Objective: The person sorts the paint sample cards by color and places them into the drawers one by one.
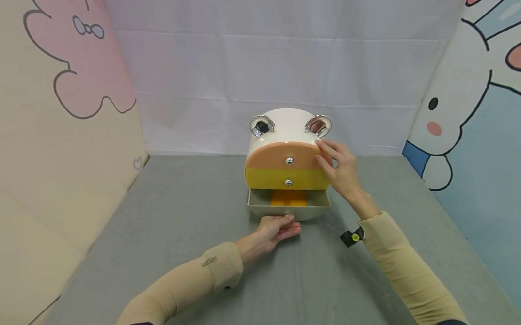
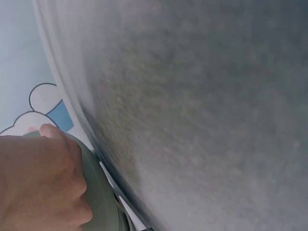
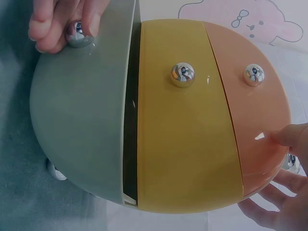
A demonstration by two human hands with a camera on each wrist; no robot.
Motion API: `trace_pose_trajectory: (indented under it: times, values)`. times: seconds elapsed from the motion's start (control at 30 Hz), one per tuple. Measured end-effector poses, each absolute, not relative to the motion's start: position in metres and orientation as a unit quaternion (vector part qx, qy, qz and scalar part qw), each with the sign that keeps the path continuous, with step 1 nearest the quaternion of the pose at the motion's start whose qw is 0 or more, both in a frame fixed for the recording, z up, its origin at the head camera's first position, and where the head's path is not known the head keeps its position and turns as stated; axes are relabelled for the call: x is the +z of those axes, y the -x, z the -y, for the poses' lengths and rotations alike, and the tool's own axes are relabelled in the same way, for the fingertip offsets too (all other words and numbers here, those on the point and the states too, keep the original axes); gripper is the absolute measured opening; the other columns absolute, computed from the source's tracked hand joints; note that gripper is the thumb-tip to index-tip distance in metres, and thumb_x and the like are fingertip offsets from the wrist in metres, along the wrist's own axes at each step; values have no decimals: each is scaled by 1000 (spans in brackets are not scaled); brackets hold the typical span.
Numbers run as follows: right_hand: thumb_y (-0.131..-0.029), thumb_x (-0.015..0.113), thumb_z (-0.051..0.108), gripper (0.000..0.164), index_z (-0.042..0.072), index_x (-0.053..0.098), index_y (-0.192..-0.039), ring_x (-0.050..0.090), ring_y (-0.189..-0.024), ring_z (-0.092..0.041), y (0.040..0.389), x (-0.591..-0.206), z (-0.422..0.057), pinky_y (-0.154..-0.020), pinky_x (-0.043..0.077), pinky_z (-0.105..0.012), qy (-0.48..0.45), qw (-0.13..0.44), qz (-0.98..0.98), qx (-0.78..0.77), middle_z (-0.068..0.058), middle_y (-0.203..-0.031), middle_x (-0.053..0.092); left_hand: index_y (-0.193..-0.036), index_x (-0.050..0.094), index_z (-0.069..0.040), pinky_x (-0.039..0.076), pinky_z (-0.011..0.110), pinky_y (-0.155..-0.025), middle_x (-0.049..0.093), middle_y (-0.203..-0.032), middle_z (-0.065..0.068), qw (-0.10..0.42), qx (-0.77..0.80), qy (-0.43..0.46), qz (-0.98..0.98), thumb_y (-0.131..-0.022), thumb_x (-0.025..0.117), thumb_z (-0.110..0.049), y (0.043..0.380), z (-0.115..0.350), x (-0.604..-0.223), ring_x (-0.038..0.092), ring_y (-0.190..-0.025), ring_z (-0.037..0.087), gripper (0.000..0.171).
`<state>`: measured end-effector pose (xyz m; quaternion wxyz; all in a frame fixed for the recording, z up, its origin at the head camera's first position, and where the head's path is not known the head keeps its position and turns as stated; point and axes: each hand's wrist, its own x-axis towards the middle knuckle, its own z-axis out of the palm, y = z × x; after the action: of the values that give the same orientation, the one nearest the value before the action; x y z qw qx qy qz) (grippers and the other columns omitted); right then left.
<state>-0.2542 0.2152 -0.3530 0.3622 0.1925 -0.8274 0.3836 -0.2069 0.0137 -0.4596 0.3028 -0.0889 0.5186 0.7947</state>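
A small drawer cabinet [image 1: 288, 120] has a rounded white top and two shiny ear-like ornaments. Its front carries an orange drawer [image 1: 264, 158], a yellow drawer [image 1: 265, 178] and a pale green drawer [image 1: 262, 211]. The green one is pulled out, and an orange patch [image 1: 288, 198] shows inside it. My left hand [image 1: 274, 230] pinches the green drawer's silver knob [image 3: 78, 42] between thumb and fingers. At the cabinet's right side, my right hand [image 1: 341, 168] holds its edge, the thumb against the orange front and the fingers around the side.
The cabinet stands on a grey-covered table [image 1: 192, 209] near a white cloth backdrop [image 1: 282, 59]. Cartoon-printed panels flank it left and right. A black strap piece [image 1: 350, 238] hangs at my right wrist.
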Motion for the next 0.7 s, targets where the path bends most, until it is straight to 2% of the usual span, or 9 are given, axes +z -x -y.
trace_pose_trajectory:
  times: [0.17,0.4,0.7]
  values:
    - [-85,71,6,35,2,67,-120,58,-110,-40,254,-353,-215,-95,44,-51,-194,366,826,381,-23,-117,65,-115,59,13,54,42,-90,70,-77,11,294,797,98,-518,-93,60,-5,213,-15,-459,71,-77,21,28]
    - [-85,71,6,35,2,67,-120,57,-111,-41,252,-353,-214,-96,44,-52,-193,364,830,377,-23,-118,65,-123,56,12,54,41,-92,71,-79,9,295,794,100,-522,-93,61,-7,221,-16,-462,72,-78,20,36]
    - [-84,72,4,37,2,67,-120,57,-112,-40,251,-353,-214,-97,44,-52,-186,364,831,377,-23,-118,65,-122,58,10,53,41,-93,71,-79,9,288,795,105,-523,-93,62,-8,231,-19,-460,72,-79,20,34]
